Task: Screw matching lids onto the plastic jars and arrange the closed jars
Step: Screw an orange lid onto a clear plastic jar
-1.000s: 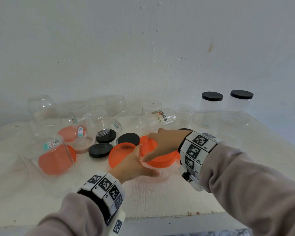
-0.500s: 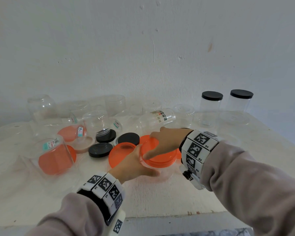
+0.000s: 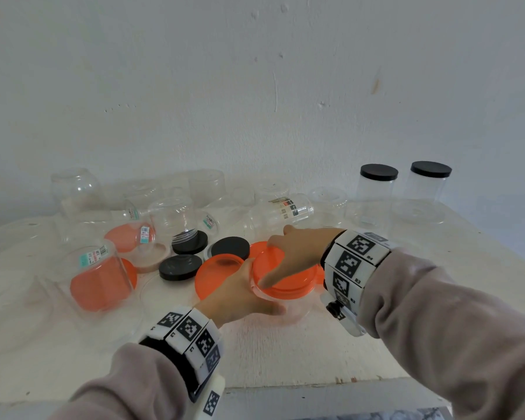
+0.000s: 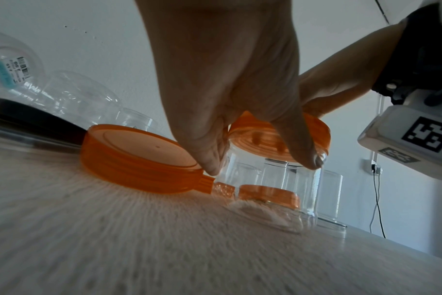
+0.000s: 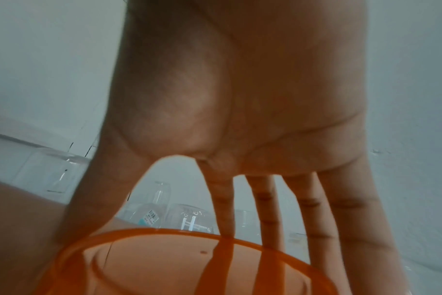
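Note:
A short clear jar (image 3: 291, 310) (image 4: 278, 199) stands near the table's front edge with an orange lid (image 3: 285, 277) (image 4: 278, 137) (image 5: 164, 263) on its mouth. My left hand (image 3: 243, 295) (image 4: 253, 155) grips the jar's wall from the left, thumb at the front. My right hand (image 3: 297, 253) (image 5: 215, 229) lies over the lid, thumb and fingers spread round its rim, gripping it. A second orange lid (image 3: 219, 274) (image 4: 139, 159) lies upside down just left of the jar.
Loose black lids (image 3: 179, 266) and several open clear jars (image 3: 170, 219) crowd the back left. A big jar (image 3: 100, 277) with an orange lid lies on its side at left. Two closed black-lidded jars (image 3: 376, 198) stand at the back right. The table edge (image 3: 315, 386) is close below.
My right hand has turned slightly on the orange lid, wrist shifting a little right. The left hand and jar stay in place.

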